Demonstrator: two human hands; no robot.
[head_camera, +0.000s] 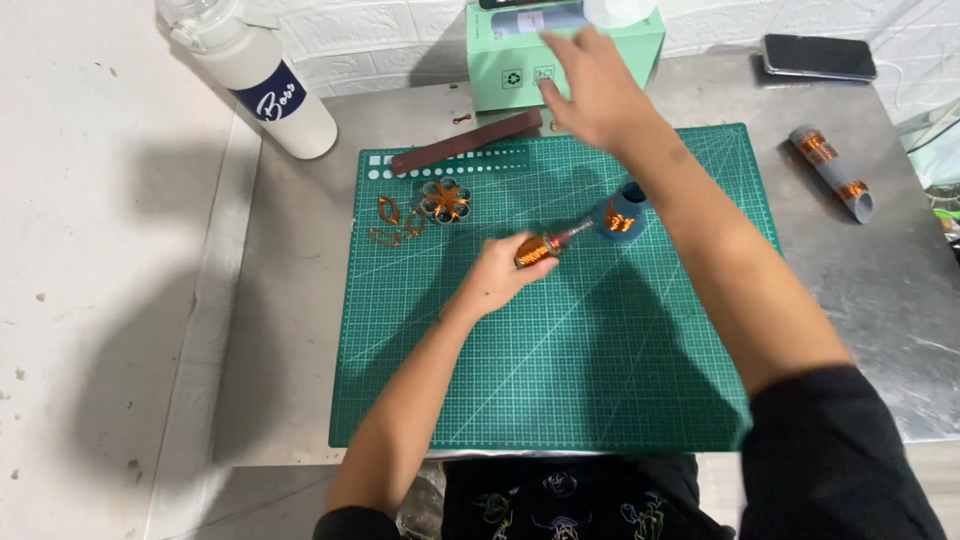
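Observation:
My left hand (495, 275) grips a small tool wound with copper wire (540, 248) over the green cutting mat (560, 380). The tool's tip points right toward a blue-grey tube with a copper coil (620, 215) standing on the mat. My right hand (590, 85) reaches far back with fingers spread, holding nothing, hovering in front of a mint-green box (500, 70). The right forearm crosses above the blue-grey tube and hides part of it.
A round copper-wire flower piece (445, 200) and flat copper loops (392, 222) lie at the mat's upper left beside a dark brown strip (465, 142). A white bottle (265, 85) stands back left. A phone (820, 57) and another copper-wound grey tube (832, 172) lie right.

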